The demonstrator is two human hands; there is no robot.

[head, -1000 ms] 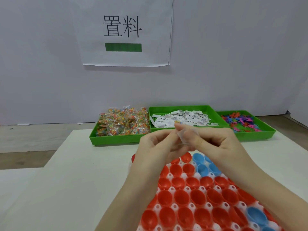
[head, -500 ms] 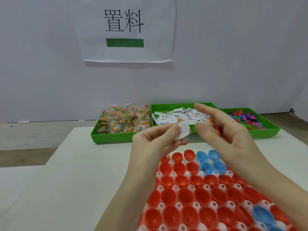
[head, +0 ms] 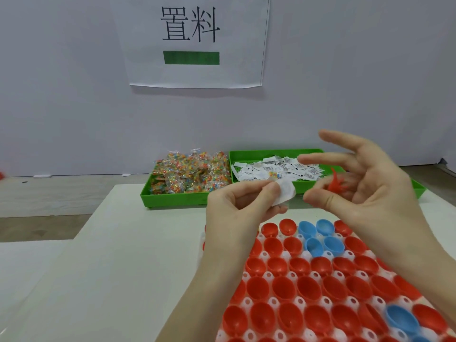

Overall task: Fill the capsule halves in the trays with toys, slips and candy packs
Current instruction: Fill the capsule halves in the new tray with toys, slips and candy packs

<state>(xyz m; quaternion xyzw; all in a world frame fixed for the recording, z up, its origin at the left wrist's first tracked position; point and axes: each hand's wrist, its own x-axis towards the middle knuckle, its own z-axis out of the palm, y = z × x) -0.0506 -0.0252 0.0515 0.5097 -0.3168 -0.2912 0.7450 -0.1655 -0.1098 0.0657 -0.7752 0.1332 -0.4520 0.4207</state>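
- White slip (head: pixel 283 192) and what looks like a clear candy pack are pinched between the left hand's (head: pixel 243 203) thumb and forefinger, above the capsule tray's (head: pixel 291 275) 12 o'clock edge.
- Right hand (head: pixel 370 183), at 3 o'clock of the left, nips a red toy (head: pixel 335 185) with thumb and a bent finger; its other fingers are spread.
- Best move, judging by this: gather all three, lower them into one empty red capsule half (head: pixel 272 245), and press lightly so nothing springs out.
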